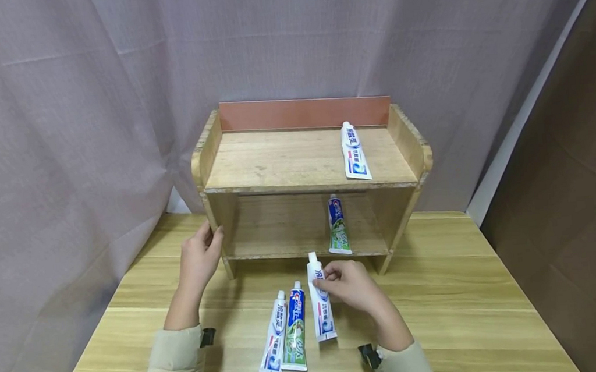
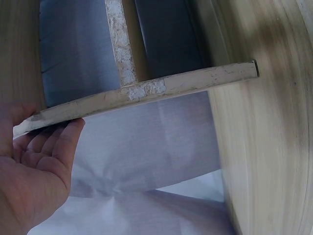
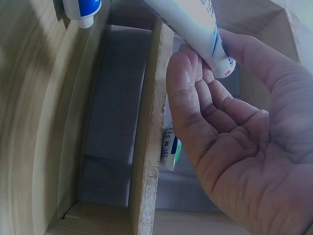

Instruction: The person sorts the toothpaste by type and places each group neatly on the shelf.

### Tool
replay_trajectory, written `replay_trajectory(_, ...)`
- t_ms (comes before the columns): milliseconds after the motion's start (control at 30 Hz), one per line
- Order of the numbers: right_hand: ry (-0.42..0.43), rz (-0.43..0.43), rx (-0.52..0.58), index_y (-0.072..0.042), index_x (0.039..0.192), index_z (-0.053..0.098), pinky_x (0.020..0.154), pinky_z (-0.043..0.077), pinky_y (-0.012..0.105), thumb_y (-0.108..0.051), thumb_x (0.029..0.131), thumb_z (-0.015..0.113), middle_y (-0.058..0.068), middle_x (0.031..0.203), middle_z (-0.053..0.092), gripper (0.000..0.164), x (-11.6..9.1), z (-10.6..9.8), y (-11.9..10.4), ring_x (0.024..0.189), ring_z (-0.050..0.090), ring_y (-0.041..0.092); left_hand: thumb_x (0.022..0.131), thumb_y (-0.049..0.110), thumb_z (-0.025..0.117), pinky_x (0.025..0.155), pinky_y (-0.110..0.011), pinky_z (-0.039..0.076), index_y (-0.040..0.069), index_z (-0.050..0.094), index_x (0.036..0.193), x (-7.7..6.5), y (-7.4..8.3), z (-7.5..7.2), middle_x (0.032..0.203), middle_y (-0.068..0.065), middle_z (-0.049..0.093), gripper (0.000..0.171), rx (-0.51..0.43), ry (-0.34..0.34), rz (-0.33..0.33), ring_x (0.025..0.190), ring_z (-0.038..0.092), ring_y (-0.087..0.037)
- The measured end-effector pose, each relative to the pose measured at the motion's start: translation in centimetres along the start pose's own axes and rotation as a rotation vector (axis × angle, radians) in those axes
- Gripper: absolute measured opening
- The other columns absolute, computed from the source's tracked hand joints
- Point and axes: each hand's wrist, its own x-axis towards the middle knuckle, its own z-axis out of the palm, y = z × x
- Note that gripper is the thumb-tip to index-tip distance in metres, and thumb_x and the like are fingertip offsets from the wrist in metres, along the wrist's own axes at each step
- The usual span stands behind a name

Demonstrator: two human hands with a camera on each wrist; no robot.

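Note:
My right hand (image 1: 357, 289) pinches a white toothpaste tube (image 1: 323, 319) by its side, cap pointing toward the shelf. In the right wrist view, thumb and fingers lie on either side of this white tube (image 3: 188, 19). With its thumb on one face and fingers on the other, my left hand (image 1: 199, 261) grips the left side panel of the small wooden shelf (image 1: 275, 158); the left wrist view shows the panel edge (image 2: 186, 87) between them. Left of the held tube, a white tube (image 1: 274, 339) and a blue-green tube (image 1: 296, 332) lie side by side on the table.
On the upper board, toward the right, rests another white tube (image 1: 354, 152). A blue-green tube (image 1: 337, 229) lies on the lower board beneath it. The shelf stands at the back of the wooden table (image 1: 465, 301), before a grey curtain (image 1: 286, 41). A brown surface (image 1: 567, 130) rises at right.

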Motion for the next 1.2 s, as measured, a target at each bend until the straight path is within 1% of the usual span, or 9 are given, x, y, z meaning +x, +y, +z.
replay_trajectory(300,0.025,-0.006,-0.025,-0.007,0.09,0.071,0.054,0.051,0.024,-0.025,0.087,0.08,0.0,0.074,0.064,0.02,0.1,-0.2,-0.3,0.063,0.056,0.014,0.102,0.024,0.059,0.089,-0.043,0.059,0.004,0.065,0.13,0.1,0.0,0.0,0.116,-0.026,0.068,0.034,-0.01,0.0,0.001,0.107,0.069,-0.037)
replay_trajectory(533,0.033,-0.013,-0.033,-0.007,0.09,0.072,0.058,0.055,0.027,-0.024,0.086,0.08,-0.001,0.076,0.065,0.019,0.1,-0.5,-0.9,0.066,0.059,0.014,0.102,0.023,0.059,0.087,-0.042,0.059,0.003,0.064,0.132,0.0,0.0,0.0,0.117,-0.026,0.068,0.036,-0.02,-0.007,-0.002,0.107,0.069,-0.037)
replay_trajectory(700,0.043,-0.021,-0.03,-0.007,0.092,0.072,0.061,0.058,0.028,-0.023,0.086,0.08,-0.001,0.079,0.067,0.02,0.1,-0.6,-1.0,0.069,0.063,0.014,0.102,0.023,0.059,0.088,-0.041,0.059,0.003,0.063,0.132,0.0,0.0,0.0,0.118,-0.026,0.067,0.036,-0.026,-0.012,-0.004,0.108,0.068,-0.037)
replay_trajectory(967,0.051,-0.048,-0.035,-0.006,0.093,0.073,0.063,0.058,0.026,-0.023,0.086,0.081,-0.001,0.08,0.068,0.02,0.1,-0.9,-1.3,0.07,0.063,0.014,0.102,0.021,0.059,0.087,-0.042,0.059,0.003,0.065,0.129,-0.1,-0.1,0.0,0.115,-0.025,0.069,0.033,-0.012,-0.001,0.011,0.107,0.069,-0.036)
replay_trajectory(1200,0.054,-0.066,-0.046,-0.007,0.092,0.072,0.064,0.058,0.027,-0.023,0.086,0.08,-0.001,0.08,0.067,0.018,0.0,-1.1,-1.8,0.071,0.062,0.014,0.102,0.022,0.059,0.087,-0.041,0.06,0.004,0.066,0.127,0.0,-0.2,0.1,0.114,-0.024,0.07,0.032,-0.005,0.009,0.006,0.106,0.069,-0.035)
